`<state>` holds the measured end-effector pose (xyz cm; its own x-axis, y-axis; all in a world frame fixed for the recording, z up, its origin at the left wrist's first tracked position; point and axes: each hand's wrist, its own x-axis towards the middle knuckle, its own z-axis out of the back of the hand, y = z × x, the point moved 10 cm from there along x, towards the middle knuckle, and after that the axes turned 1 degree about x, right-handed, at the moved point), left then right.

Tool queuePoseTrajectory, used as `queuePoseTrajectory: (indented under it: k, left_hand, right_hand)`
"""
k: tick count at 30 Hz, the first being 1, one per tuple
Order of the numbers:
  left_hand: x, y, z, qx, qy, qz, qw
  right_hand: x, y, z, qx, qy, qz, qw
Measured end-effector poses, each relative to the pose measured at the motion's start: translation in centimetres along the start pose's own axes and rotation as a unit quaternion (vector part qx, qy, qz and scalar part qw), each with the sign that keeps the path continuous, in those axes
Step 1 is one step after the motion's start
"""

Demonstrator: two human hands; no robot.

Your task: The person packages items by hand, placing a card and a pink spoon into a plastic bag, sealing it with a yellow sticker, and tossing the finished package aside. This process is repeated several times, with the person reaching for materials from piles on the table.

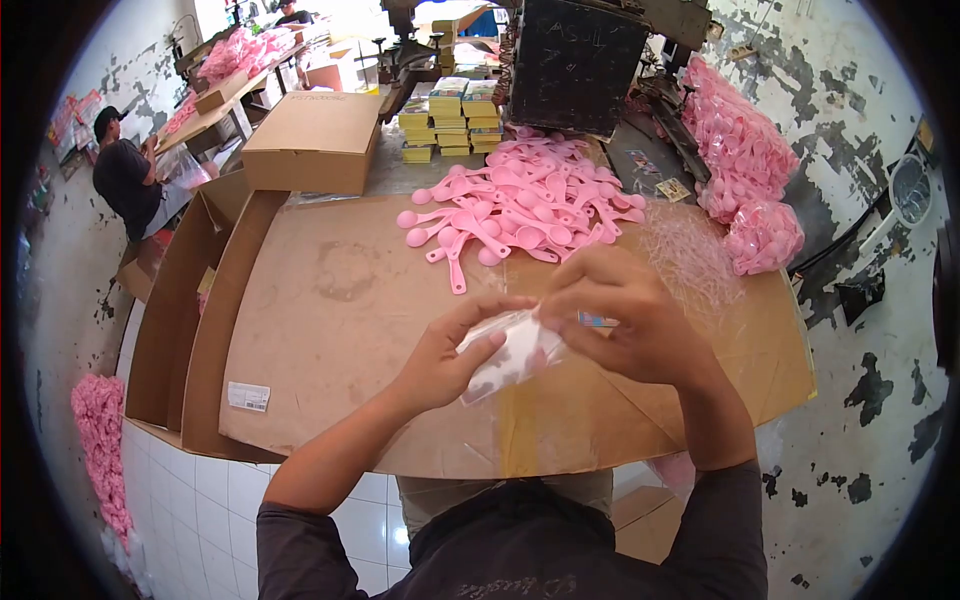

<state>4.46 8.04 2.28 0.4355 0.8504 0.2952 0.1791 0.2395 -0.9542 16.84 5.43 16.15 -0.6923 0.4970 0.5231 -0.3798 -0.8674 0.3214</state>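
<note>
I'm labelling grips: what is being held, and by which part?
A clear plastic bag: the left hand grips its left side; the right hand has fingertips at its upper right corner.

Place: workshop | heaped pink spoons [535, 205] | bulging bags [745, 140] | cardboard box [312, 125] | seated co-worker [128, 190] | peeling wall [845, 75]

Dang, the walls [825, 420] are flaking badly, dark patches showing through. White floor tiles [205, 500] are gleaming at lower left, a long table [258, 80] is running along back left, and bright light [345, 14] is flooding the far end.
</note>
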Motion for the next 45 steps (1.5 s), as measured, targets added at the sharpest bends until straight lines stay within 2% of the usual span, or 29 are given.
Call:
queuePoseTrajectory:
  k: [3, 5, 9, 15, 18, 21, 24, 27, 29, 32, 35, 36, 39, 44, 45]
  left_hand:
    - [-0.7, -3.4, -1.6, 0.155, 0.047, -0.133, 0.978]
    - [-0.6, -3.3, -1.9, 0.126, 0.015, -0.110, 0.986]
    - [-0.3, -1.7, -1.0, 0.082, -0.016, -0.025, 0.996]
    - [-0.5, -1.4, -0.6, 0.015, -0.061, 0.014, 0.998]
    - [-0.4, -1.4, -0.3, 0.035, -0.065, 0.011, 0.997]
    - [-0.8, -0.2, 0.0, 0.037, -0.064, 0.064, 0.995]
    - [-0.5, -2.1, -0.6, 0.007, -0.063, -0.003, 0.998]
    - [-0.4, -2.6, -1.0, 0.016, -0.060, -0.035, 0.997]
    - [-0.4, -2.3, -0.8, -0.006, -0.062, -0.014, 0.998]
    - [-0.3, -2.4, -0.4, -0.010, -0.074, -0.009, 0.997]
    - [-0.4, -2.8, 0.2, 0.061, -0.097, -0.013, 0.993]
    - [-0.5, -3.0, 0.3, 0.093, -0.106, -0.013, 0.990]
    - [-1.1, -4.0, 0.2, 0.245, -0.127, -0.117, 0.954]
    - [-1.0, -4.4, -1.1, 0.346, -0.085, -0.112, 0.927]
    - [-1.0, -4.2, -1.5, 0.371, -0.069, -0.109, 0.919]
  right_hand:
    - [-0.4, -0.9, 0.1, -0.028, -0.010, -0.078, 0.997]
    - [-0.8, -1.4, -0.6, 0.004, 0.005, -0.106, 0.994]
    - [-1.0, -1.4, -1.2, 0.046, -0.021, -0.097, 0.994]
    - [-0.7, -0.9, -1.2, 0.058, -0.060, -0.084, 0.993]
    - [-0.5, -0.8, -1.1, 0.042, -0.073, -0.068, 0.994]
    - [-0.5, -0.7, -1.0, 0.041, -0.085, -0.062, 0.994]
    - [-0.4, -0.8, -0.8, 0.044, -0.093, -0.070, 0.992]
    - [-0.3, -0.9, -0.5, 0.056, -0.113, -0.071, 0.990]
    - [-0.4, -1.1, -0.5, 0.047, -0.124, -0.070, 0.989]
    - [-0.4, -1.6, 0.1, 0.031, -0.136, -0.116, 0.983]
    - [0.1, 1.3, 0.3, -0.085, -0.152, 0.025, 0.984]
    - [0.2, 1.8, -0.2, -0.115, -0.134, 0.042, 0.983]
    - [0.2, 3.0, -1.8, -0.196, -0.094, 0.079, 0.973]
    - [-0.1, 3.5, -3.7, -0.312, -0.078, 0.127, 0.938]
    - [0.0, 3.2, -3.4, -0.295, -0.084, 0.108, 0.946]
